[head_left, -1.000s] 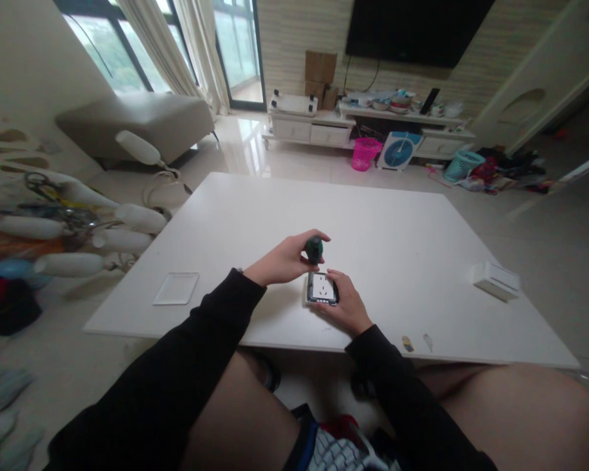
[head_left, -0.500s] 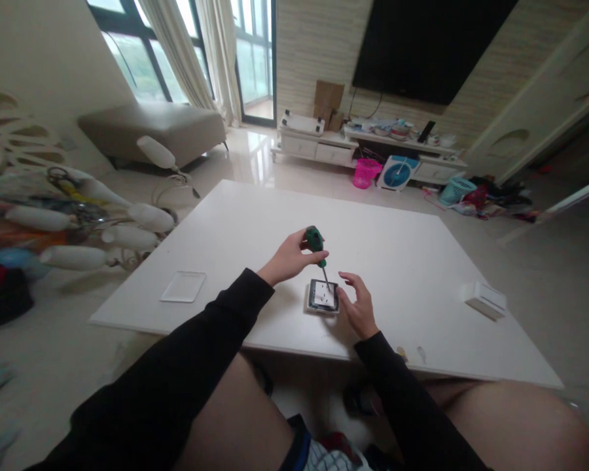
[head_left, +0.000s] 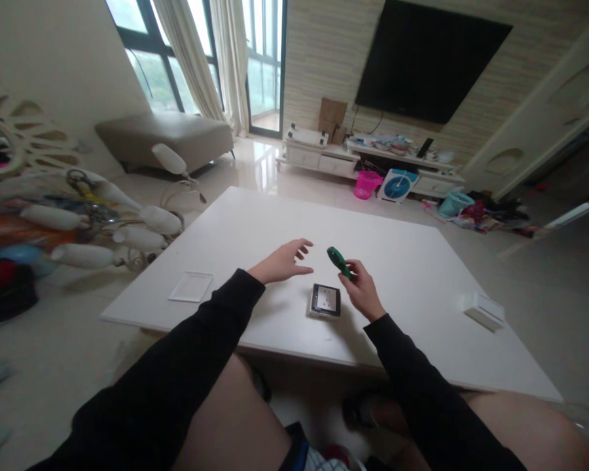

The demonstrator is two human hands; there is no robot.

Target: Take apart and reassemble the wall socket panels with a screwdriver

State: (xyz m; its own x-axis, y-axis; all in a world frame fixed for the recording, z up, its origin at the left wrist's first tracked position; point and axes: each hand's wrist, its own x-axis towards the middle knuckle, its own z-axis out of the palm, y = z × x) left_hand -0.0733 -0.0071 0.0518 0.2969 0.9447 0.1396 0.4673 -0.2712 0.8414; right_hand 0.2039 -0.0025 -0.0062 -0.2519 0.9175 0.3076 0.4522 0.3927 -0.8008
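Note:
My right hand (head_left: pixel 362 288) grips a screwdriver with a green handle (head_left: pixel 338 260), lifted above the table; its shaft is hidden in the fingers. To the left, my left hand (head_left: pixel 289 260) hovers with its fingers apart and nothing in them. Below and between the hands lies a wall socket (head_left: pixel 326 299) with a pale slotted face and a dark surround on a white base. Neither hand touches it.
The white table (head_left: pixel 275 216) carries a clear square frame (head_left: pixel 191 286) at the left and a white box (head_left: pixel 483 311) near its right edge. White lamp shades (head_left: pixel 78 255) on a metal fitting stand close to the left side.
The screwdriver has passed from my left hand into my right, and its tip has come off the socket. My left hand has opened and drawn slightly left. The view has shifted a little.

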